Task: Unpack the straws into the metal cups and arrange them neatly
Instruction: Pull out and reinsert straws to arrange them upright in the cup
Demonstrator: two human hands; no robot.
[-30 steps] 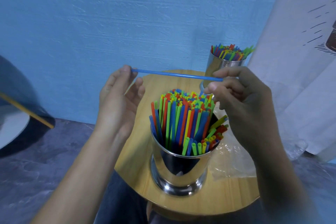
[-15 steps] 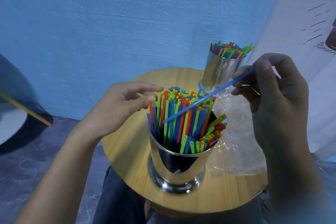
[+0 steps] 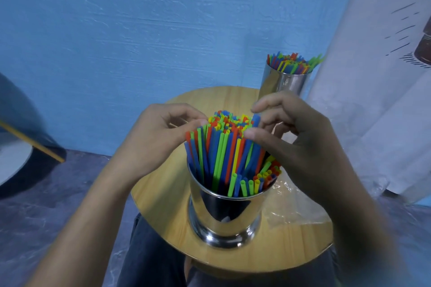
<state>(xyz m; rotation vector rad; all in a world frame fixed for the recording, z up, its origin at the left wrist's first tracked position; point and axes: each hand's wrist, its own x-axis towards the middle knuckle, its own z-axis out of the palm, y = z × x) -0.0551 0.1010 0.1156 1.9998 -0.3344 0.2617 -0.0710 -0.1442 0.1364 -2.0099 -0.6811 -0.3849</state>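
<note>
Head view: over the near metal cup (image 3: 224,212) on the wooden counter (image 3: 163,193), the right hand (image 3: 303,147) pinches a blue straw (image 3: 256,120), apparently seating it among the packed straws (image 3: 219,147). The left hand (image 3: 158,137) curls against their tops, likely steadying them; whether it grips any is unclear.

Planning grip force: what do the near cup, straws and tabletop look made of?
Near cup: polished metal, likely steel; mirror reflections. Straws: thin plastic, probably; bright colours, hollow ends. Tabletop: wood or wood-look laminate; straight grain, low sheen.

The right hand (image 3: 300,147) hides the far cup (image 3: 284,81) base.
</note>
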